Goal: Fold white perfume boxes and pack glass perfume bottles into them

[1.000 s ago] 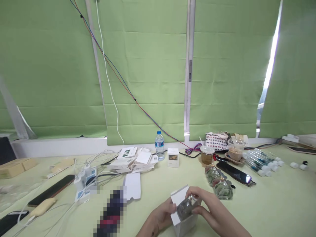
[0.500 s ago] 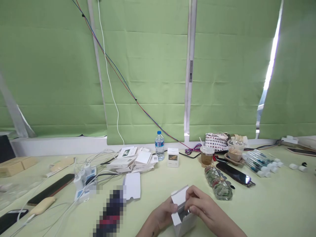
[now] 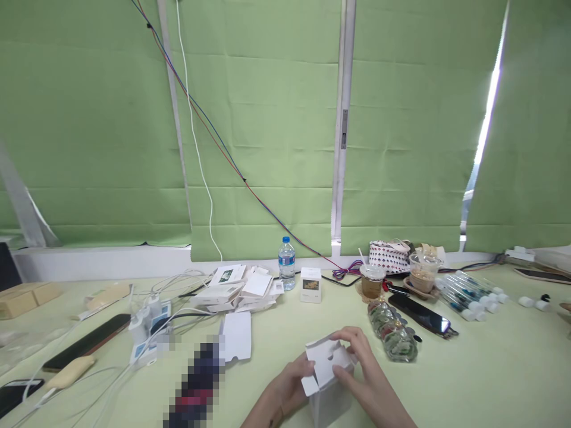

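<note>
A small white box (image 3: 332,401) stands near the front edge of the table, with its top flaps raised. My left hand (image 3: 297,380) grips the box's left side, thumb near a side flap. On the right, my right hand (image 3: 363,368) has its fingers around the box's top, the thumb on a white inner panel with a half-round notch and the fingertips at the back edge. The panel covers the opening, so the inside is hidden. A closed white box with a picture (image 3: 311,285) stands farther back.
Left of the hands lie a flat white box piece (image 3: 237,336), a pile of flattened boxes (image 3: 243,288), and cables with a power strip (image 3: 149,333). A water bottle (image 3: 286,264) stands behind. Bagged items (image 3: 392,333), a phone (image 3: 420,314), drinks (image 3: 372,282) and tubes (image 3: 468,296) are at the right.
My right hand has moved from the box's open mouth to its top edge and panel. The notched panel now lies over the opening, where a dark item showed before.
</note>
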Demonstrator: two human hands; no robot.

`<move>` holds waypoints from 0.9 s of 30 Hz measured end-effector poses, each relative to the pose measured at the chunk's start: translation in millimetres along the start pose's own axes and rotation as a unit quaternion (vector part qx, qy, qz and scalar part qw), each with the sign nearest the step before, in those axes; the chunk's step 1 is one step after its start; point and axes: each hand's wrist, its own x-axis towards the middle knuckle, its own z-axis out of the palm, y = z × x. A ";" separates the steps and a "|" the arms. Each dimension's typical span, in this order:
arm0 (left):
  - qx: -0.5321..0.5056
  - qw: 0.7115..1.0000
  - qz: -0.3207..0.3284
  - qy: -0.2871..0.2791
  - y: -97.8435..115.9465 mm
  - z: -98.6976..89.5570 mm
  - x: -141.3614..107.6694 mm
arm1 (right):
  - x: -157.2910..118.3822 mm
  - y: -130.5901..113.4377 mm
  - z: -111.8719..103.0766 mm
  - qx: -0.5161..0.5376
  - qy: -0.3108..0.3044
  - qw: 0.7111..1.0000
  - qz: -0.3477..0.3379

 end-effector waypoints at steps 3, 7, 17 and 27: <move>-0.006 1.000 -0.014 -0.005 -1.6 -3.5 -0.7 | -0.3 9.3 9.6 0.048 0.063 0.995 0.067; 0.025 0.999 -0.020 -0.014 1.1 2.5 -2.0 | 0.0 20.6 15.7 0.142 0.070 0.976 0.149; 0.062 0.997 -0.036 -0.019 8.2 3.1 -3.4 | -0.8 24.0 28.6 0.278 0.102 0.947 0.122; 0.085 0.994 -0.058 -0.048 6.9 10.1 -4.4 | -21.5 39.7 57.8 0.277 0.193 0.927 0.164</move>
